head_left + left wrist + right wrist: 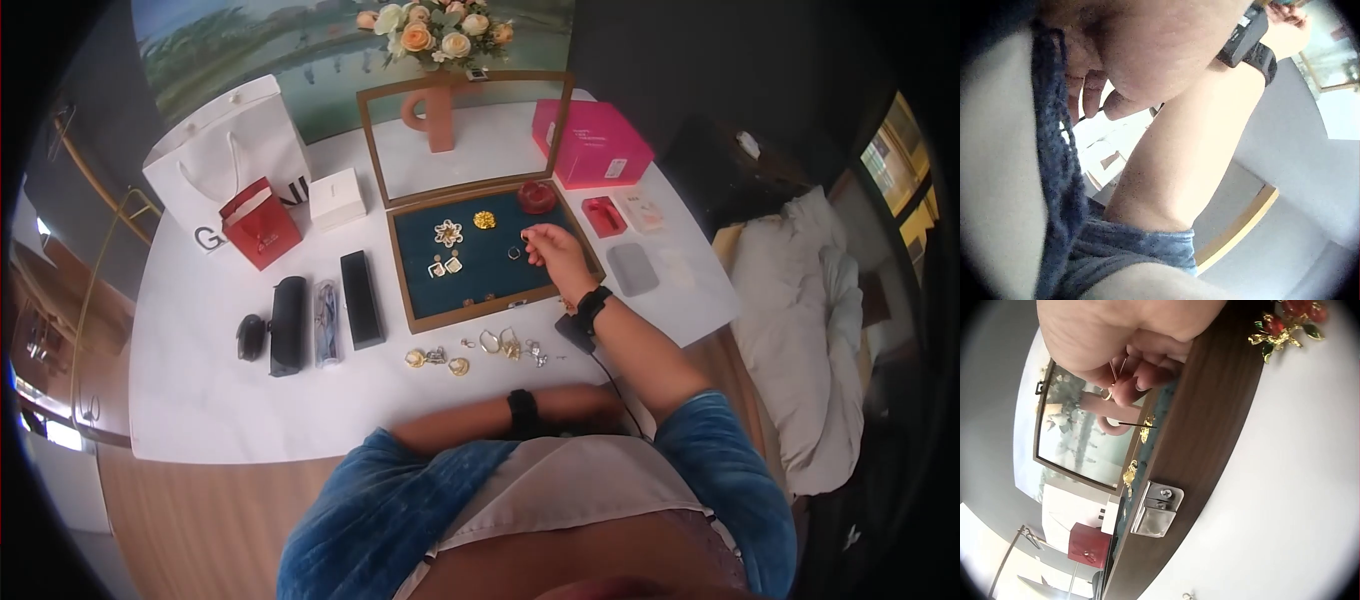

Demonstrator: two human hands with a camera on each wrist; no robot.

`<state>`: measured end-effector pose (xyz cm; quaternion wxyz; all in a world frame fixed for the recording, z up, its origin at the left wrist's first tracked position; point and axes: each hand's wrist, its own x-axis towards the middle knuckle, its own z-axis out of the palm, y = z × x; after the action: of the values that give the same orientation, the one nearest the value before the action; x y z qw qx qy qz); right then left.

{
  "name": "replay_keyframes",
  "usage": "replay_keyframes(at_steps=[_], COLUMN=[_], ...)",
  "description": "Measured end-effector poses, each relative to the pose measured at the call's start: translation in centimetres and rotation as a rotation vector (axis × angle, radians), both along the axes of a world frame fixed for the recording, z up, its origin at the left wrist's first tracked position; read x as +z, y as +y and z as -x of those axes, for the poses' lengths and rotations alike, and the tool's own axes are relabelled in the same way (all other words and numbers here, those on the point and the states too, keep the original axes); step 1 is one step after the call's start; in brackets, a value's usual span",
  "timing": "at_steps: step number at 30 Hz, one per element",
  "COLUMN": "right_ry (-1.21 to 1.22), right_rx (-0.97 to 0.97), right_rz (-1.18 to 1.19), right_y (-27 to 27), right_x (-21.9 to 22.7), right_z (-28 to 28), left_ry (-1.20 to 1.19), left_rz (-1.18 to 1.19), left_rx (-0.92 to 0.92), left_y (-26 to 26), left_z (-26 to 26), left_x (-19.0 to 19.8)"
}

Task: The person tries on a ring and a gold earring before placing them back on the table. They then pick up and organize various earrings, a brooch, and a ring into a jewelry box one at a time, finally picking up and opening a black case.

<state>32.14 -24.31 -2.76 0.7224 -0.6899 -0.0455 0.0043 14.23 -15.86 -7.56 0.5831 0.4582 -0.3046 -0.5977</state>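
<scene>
My right hand (560, 262) is over the right part of the open display box (425, 322), beside a silver ring (514, 253) on the dark green lining. In the right wrist view, its thumb and fingers pinch a small thin gold jewelry piece (1107, 394), partly hidden by the fingers. A flower brooch (448, 233), a gold round piece (484, 220) and a pair of square earrings (453, 265) lie inside. My left hand (590, 402) lies low, close to the body, away from the jewelry; the left wrist view shows its fingers (1092, 94) hanging loosely.
Loose earrings (458, 366) lie before the box. Black cases (288, 325) stand left, with a red bag (260, 225) and white bag (235, 140) behind. A pink box (600, 145), red case (603, 216) and grey case (632, 269) are right; a flower vase (439, 120) is behind.
</scene>
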Motion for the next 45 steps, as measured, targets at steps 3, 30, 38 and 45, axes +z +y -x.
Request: replay_keyframes(at_steps=[3,30,38,45], right_ry=[0.009,-0.131,-0.269,-0.217], right_rx=[0.012,0.014,-0.027,-0.073], right_rz=[0.003,0.556,0.854,0.895], right_y=[0.2,-2.6,-0.4,-0.2], right_x=[0.1,1.1,3.0,3.5], right_z=[0.2,0.5,2.3,2.1], left_ry=[0.276,0.431,0.468,0.547], left_rz=[-0.049,0.093,0.112,0.167], left_rx=[0.036,0.022,0.035,0.041], left_y=[-0.5,1.6,1.6,1.3], left_z=[0.4,-1.7,-2.3,-2.4], left_x=[-0.9,0.9,1.1,1.0])
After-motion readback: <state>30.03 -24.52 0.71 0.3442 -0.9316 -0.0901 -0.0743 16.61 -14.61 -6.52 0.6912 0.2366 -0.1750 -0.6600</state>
